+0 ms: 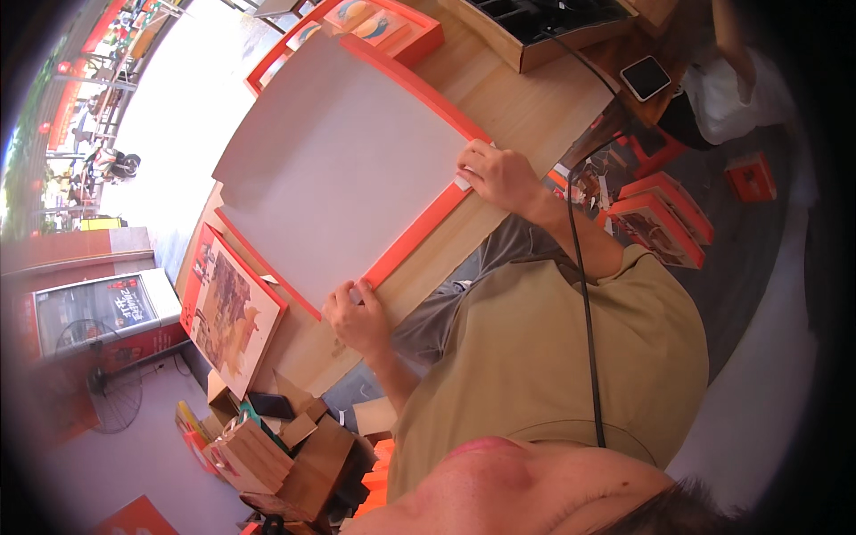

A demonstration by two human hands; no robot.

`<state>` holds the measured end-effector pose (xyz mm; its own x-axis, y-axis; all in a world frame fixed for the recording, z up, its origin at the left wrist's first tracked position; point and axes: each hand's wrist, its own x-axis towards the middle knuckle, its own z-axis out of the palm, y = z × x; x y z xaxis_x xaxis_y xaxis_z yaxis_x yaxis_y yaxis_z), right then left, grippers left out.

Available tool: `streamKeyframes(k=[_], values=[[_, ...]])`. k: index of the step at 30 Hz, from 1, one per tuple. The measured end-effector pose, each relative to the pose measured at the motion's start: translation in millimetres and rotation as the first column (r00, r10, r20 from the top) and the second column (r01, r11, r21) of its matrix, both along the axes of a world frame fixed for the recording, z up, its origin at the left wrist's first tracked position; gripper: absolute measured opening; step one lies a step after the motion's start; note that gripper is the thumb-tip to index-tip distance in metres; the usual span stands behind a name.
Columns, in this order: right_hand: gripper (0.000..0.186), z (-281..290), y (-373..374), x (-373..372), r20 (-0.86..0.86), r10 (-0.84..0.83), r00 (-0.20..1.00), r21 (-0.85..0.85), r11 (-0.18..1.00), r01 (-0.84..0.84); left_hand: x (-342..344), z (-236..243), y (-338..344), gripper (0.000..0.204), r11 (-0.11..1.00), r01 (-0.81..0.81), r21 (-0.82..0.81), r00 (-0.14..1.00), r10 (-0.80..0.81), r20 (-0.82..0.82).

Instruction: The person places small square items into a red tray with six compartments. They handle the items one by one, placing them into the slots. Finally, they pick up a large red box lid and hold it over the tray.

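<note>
A large flat grey board with an orange border (343,160) lies on a wooden table (526,107). My left hand (359,318) pinches the board's near corner at its orange edge. My right hand (501,174) grips the other near corner, thumb on a small white tab. Both hands hold the same near edge, roughly a board's width apart.
An orange box with a printed picture (227,308) lies left of the board, and similar ones (374,22) lie beyond it. A cardboard tray (544,31), a phone (645,77) and a black cable (580,259) are to the right. Orange boxes (664,218) and brown paper bags (285,446) sit on the floor.
</note>
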<state>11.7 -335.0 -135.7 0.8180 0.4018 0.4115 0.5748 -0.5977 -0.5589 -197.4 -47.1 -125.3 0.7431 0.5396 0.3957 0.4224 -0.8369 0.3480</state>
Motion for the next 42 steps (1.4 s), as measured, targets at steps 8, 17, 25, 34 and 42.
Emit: streamKeyframes(k=[8,17,25,34,42], values=[[0.017,-21,-1,-2,0.114,0.069,0.991,-0.101,0.993,-0.057,-12,-10,-1,0.021,0.993,0.075,0.096,0.997,-0.072,-0.032],[0.035,3,-4,-20,0.172,0.048,0.984,-0.119,0.992,-0.028,-20,-2,5,0.023,0.965,0.229,0.126,0.971,-0.235,0.042],[0.027,7,-14,-16,0.400,0.086,0.912,-0.159,0.987,-0.023,-11,3,9,0.013,0.954,0.260,0.149,0.965,-0.260,-0.021],[0.028,-2,-16,-16,0.271,0.196,0.942,-0.036,0.980,-0.193,-8,6,-6,0.016,0.969,0.209,0.129,0.977,-0.211,0.003],[0.029,3,-19,-23,0.277,0.246,0.929,-0.058,0.969,-0.239,-2,11,-14,0.016,0.953,0.240,0.185,0.971,-0.238,-0.034]])
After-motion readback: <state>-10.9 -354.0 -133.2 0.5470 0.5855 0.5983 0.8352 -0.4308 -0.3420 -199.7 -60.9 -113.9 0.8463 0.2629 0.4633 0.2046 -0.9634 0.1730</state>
